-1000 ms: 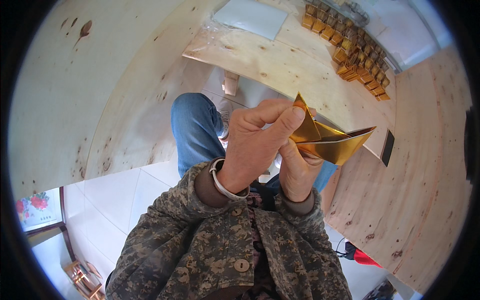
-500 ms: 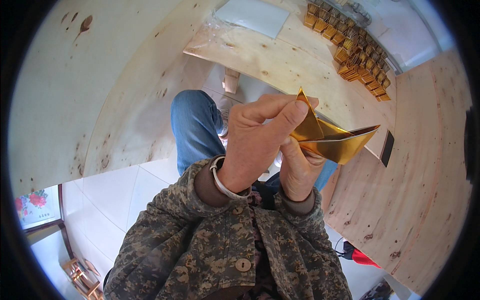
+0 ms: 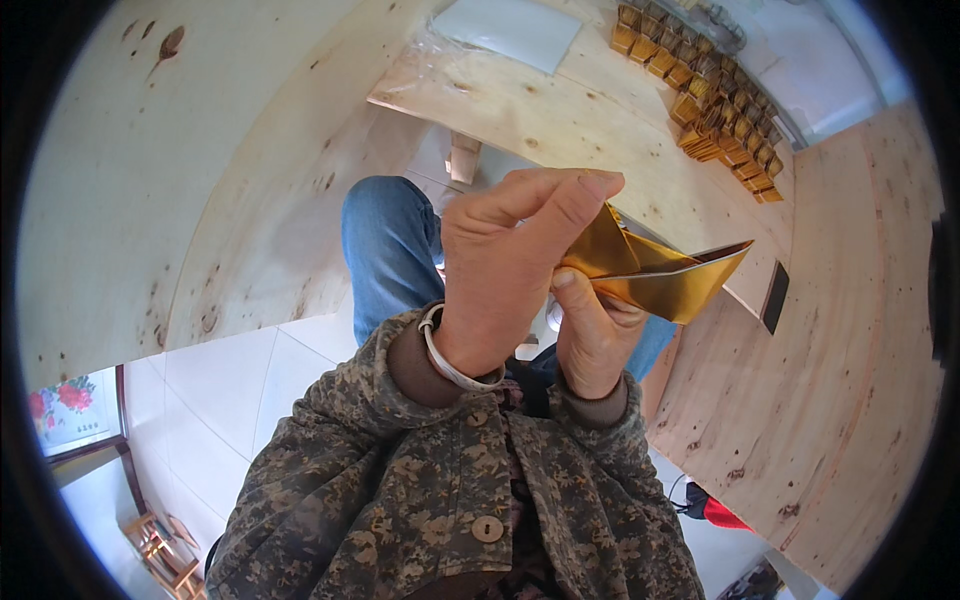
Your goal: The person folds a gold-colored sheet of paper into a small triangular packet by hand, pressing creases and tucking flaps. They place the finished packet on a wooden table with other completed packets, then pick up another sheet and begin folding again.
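Between my hands is a folded gold foil paper, shaped like a small boat with a pointed tip at the right and a pale inner edge. My left hand, with a white bracelet at its wrist, is closed on the upper left part, thumb and forefinger pinching the peak there and covering it. Below it, my right hand grips the paper's lower left side, its thumb on the near face and its fingers tucked underneath, partly hidden.
A pale wooden table stands beyond my hands, with many gold folded papers in rows at its far right. A white sheet in clear plastic lies at the far edge. Wooden boards rise at the right and left.
My left hand has shifted slightly left and up, and its fingers now cover the peak that stood out before. The gold paper's left side looks pulled wider.
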Action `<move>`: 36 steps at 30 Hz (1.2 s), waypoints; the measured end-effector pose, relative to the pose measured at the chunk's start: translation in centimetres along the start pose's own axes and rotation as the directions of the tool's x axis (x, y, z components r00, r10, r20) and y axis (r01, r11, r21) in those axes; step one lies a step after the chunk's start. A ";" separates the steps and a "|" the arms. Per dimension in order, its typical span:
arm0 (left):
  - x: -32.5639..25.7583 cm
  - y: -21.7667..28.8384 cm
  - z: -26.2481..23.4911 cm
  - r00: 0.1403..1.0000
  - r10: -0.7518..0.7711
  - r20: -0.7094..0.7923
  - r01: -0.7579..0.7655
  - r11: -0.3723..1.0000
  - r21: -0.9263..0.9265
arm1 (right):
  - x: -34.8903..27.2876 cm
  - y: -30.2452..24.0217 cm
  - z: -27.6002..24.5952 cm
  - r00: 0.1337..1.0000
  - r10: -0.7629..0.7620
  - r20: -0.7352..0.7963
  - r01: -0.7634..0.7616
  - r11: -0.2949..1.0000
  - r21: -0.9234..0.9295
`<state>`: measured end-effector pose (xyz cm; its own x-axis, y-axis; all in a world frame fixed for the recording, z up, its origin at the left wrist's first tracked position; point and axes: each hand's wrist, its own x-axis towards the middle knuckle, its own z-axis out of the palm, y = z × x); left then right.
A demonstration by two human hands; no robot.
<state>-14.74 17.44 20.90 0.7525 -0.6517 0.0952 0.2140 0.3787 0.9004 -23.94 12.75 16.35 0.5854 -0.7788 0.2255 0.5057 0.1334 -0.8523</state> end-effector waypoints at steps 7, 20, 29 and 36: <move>-0.4 0.0 0.2 0.996 -0.072 0.051 0.072 0.997 0.005 | 0.1 0.0 0.0 1.000 0.014 -0.025 -0.012 0.998 0.059; -0.5 0.3 0.0 0.983 -0.111 0.143 0.119 0.992 -0.044 | -0.1 -0.4 0.2 1.000 -0.018 0.004 0.017 0.999 0.048; -0.4 0.2 -0.2 0.992 -0.044 0.117 0.049 0.998 -0.037 | -0.3 -0.4 0.2 1.000 -0.001 -0.023 0.001 1.000 -0.002; 0.0 -0.2 -0.3 0.989 0.045 0.138 -0.040 0.998 -0.043 | -0.3 -0.1 0.1 0.999 -0.014 -0.032 0.013 1.000 -0.015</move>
<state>-14.55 17.56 20.56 0.6686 -0.7180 0.1935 0.2105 0.4323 0.8768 -24.12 13.00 16.42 0.5577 -0.7999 0.2216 0.5040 0.1142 -0.8561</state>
